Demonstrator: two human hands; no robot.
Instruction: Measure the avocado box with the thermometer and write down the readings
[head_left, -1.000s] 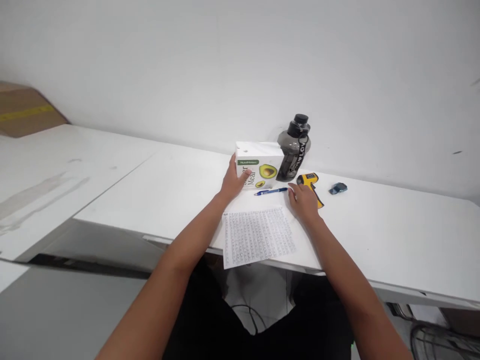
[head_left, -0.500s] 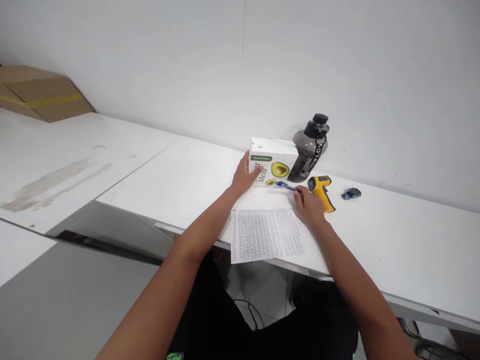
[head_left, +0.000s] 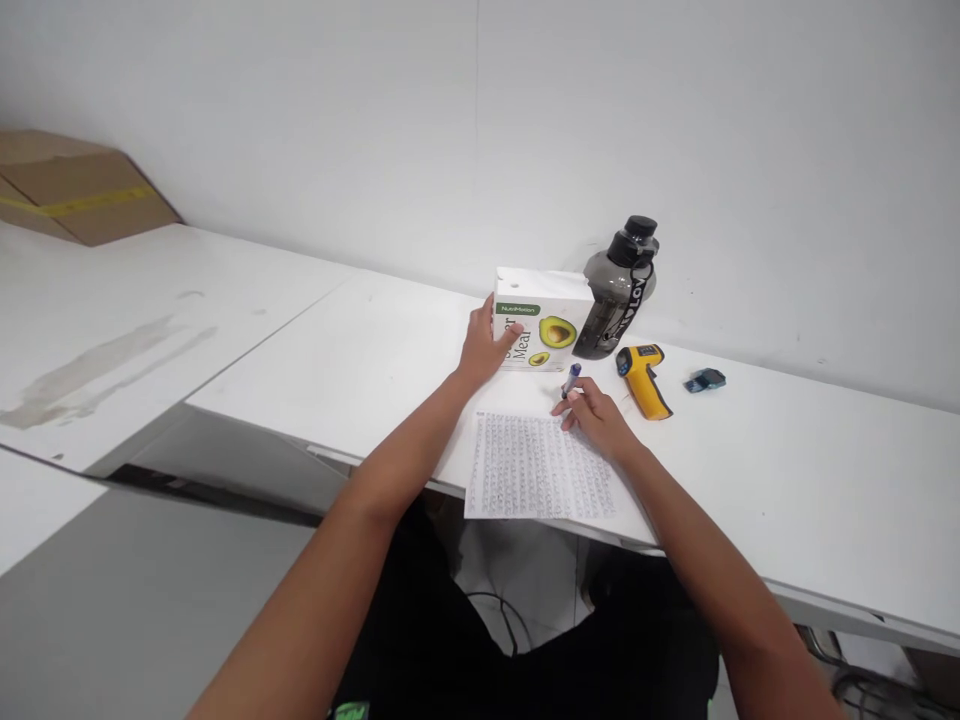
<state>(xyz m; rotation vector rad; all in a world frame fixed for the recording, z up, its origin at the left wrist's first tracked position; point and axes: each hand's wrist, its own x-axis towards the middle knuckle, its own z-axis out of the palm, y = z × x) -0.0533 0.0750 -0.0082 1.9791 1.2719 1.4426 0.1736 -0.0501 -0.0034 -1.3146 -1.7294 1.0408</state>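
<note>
My left hand (head_left: 484, 343) grips the left side of a white box (head_left: 544, 285) with avocado pictures, its thumb across the printed front. The box stands upright on the table. A blue pen (head_left: 572, 379) is held in my right hand (head_left: 598, 415), tilted upward with its blue end toward the box. Under and beside that hand lies a paper sheet (head_left: 540, 470) filled with rows of small writing, its lower edge reaching over the table's front edge. Just right of my right hand rests a yellow and black infrared thermometer (head_left: 646, 383).
Behind the box a dark translucent water bottle (head_left: 615, 290) leans near the wall. A small teal and black object (head_left: 705, 380) lies farther right. At the far left sits a taped cardboard box (head_left: 82, 190) on the adjoining white table (head_left: 300, 300).
The pen has turned from lying nearly level to pointing upward in my right hand. That hand has shifted slightly left and down, over the paper's top edge. My left hand stays on the box.
</note>
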